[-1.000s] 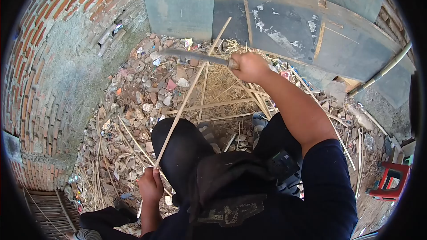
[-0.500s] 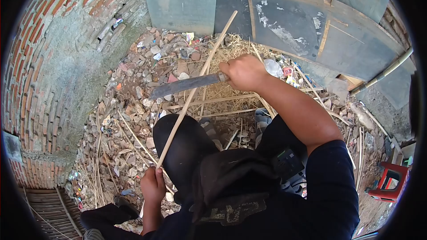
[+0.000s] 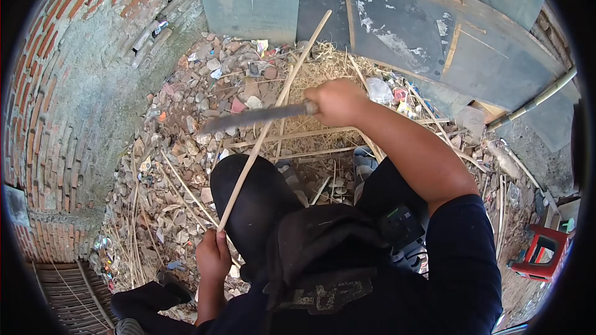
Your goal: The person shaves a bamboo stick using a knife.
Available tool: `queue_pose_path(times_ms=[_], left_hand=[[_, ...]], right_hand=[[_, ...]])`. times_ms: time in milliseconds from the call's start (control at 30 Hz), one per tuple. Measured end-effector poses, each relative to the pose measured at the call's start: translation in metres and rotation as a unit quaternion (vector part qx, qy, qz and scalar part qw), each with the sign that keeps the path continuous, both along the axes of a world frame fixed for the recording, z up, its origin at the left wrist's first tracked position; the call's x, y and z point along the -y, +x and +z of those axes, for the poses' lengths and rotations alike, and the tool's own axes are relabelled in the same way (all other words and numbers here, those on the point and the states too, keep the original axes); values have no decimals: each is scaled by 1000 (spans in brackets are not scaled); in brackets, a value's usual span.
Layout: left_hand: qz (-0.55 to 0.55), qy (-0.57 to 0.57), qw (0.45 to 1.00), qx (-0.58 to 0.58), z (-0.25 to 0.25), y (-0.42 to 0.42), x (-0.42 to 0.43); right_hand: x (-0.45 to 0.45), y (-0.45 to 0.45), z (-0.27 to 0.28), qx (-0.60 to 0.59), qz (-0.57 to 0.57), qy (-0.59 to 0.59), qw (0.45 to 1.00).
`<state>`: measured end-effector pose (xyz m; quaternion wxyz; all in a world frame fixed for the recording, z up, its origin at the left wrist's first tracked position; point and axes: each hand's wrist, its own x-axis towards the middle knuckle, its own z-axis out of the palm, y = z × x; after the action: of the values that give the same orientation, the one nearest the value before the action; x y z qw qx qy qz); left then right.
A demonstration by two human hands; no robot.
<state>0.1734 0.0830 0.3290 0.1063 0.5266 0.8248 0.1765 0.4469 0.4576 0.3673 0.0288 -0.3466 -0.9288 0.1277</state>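
Observation:
My left hand (image 3: 213, 255) is closed around the lower end of a long, pale wooden strip (image 3: 251, 160), perhaps bamboo. The strip slants up and away across my left knee. In my right hand (image 3: 338, 104) is the handle of a machete (image 3: 257, 116); its broad dark blade points left and is smeared by motion. The blade lies across the strip at about its middle, though whether the edge bites into it I cannot tell. A pile of pale shavings (image 3: 329, 65) lies on the ground beyond my right hand.
Rubble (image 3: 180, 177) covers the ground, with more loose strips (image 3: 304, 138) lying on it. A brick wall (image 3: 81, 118) stands at the left and grey-blue panels (image 3: 397, 25) at the back. A red stool (image 3: 541, 253) is at the right. Another person's dark-clothed leg (image 3: 146, 304) shows lower left.
The machete blade has shifted slightly left along with my right hand, and its tip now blurs. My left hand keeps its hold on the strip. The whole view has moved slightly.

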Motion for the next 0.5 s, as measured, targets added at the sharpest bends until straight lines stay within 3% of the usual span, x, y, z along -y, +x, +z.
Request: queue_pose_path(times_ms=[33,167,300,433,500], left_hand=[[-2,1,1000,5,1,-1,-2],[3,4,1000,-22,-14,-3,-1],[8,-12,999,-30,-1,-5,-2],[0,-18,999,-47,1,-2,1],[5,-15,998,-58,-3,-2,-4]], right_hand=[[6,-3,2,40,27,21,999],[-39,6,-34,-115,-105,-135,979],[-44,12,-36,-80,-109,-74,988],[-2,-4,-13,-10,-4,-40,999],[-5,-5,-17,5,-5,-26,1000]])
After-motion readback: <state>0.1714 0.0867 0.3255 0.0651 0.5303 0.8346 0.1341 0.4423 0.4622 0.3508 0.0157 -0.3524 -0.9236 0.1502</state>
